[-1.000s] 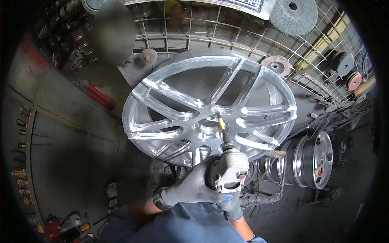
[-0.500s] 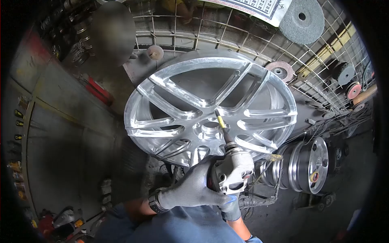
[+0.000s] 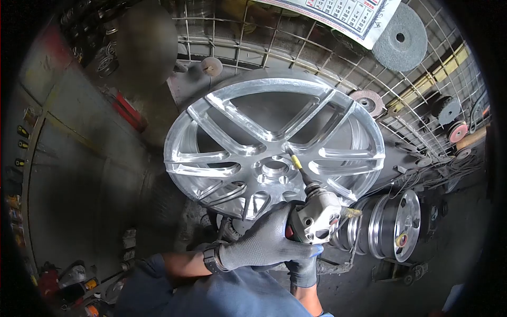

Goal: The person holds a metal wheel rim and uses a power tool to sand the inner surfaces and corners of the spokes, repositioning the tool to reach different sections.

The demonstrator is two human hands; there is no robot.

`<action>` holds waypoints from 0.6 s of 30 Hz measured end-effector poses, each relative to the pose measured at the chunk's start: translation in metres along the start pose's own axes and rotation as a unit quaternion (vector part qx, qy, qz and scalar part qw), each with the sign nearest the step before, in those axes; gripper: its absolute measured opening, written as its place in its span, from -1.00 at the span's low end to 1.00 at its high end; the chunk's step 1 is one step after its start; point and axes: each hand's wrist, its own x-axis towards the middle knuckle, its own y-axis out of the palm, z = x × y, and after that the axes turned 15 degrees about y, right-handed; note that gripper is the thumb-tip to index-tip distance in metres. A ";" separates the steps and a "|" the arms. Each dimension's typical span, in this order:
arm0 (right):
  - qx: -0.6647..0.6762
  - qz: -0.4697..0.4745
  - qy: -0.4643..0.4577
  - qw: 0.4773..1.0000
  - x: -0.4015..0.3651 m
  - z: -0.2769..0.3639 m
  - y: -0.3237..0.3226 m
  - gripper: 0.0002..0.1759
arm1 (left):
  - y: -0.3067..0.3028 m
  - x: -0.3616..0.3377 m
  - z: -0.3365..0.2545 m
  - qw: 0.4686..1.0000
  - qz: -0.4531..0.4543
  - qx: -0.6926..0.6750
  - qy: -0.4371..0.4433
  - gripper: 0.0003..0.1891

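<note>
A bare silver alloy wheel (image 3: 210,122) with split spokes stands tilted, face toward me. My left hand (image 3: 259,242), in a grey glove with a dark watch at the wrist, is closed around the body of a power grinder (image 3: 319,211). Below it my right hand (image 3: 303,270), also gloved, grips the same tool lower down; its fingers are partly hidden behind the tool and my left hand. A long thin shaft with a yellow band (image 3: 296,161) runs from the grinder's head. Its tip meets the wheel near the spoke junction, just above the centre bore.
Behind the wheel is a wire grid (image 3: 264,48) with a calendar (image 3: 346,16), a grey abrasive disc (image 3: 401,38) and a flap disc (image 3: 368,101). More wheels (image 3: 406,224) lie at the lower right, near tangled cables (image 3: 422,182). A metal cabinet (image 3: 84,158) stands left.
The grinder and both hands have shifted slightly right, and the shaft's tip sits a little further right at the spoke junction. My view has tilted up a little, showing more of the calendar.
</note>
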 end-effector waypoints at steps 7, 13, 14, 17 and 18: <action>-0.025 0.001 -0.014 1.000 0.002 -0.002 -0.006 -0.22 | -0.002 0.001 -0.010 0.999 -0.009 0.044 0.002 -0.23; -0.028 0.011 -0.019 0.999 -0.003 -0.008 -0.004 -0.23 | -0.002 -0.005 -0.019 0.987 0.014 0.159 -0.006 -0.17; -0.027 0.012 -0.019 0.999 -0.004 -0.009 -0.005 -0.23 | -0.001 -0.005 -0.021 0.981 0.023 0.194 -0.013 -0.15; -0.023 0.015 -0.019 0.999 -0.005 -0.011 -0.002 -0.24 | 0.002 -0.006 -0.018 0.985 0.005 0.173 -0.016 -0.14; -0.022 0.016 -0.020 0.999 -0.006 -0.012 -0.002 -0.24 | 0.002 -0.007 -0.015 0.985 0.007 0.174 -0.016 -0.14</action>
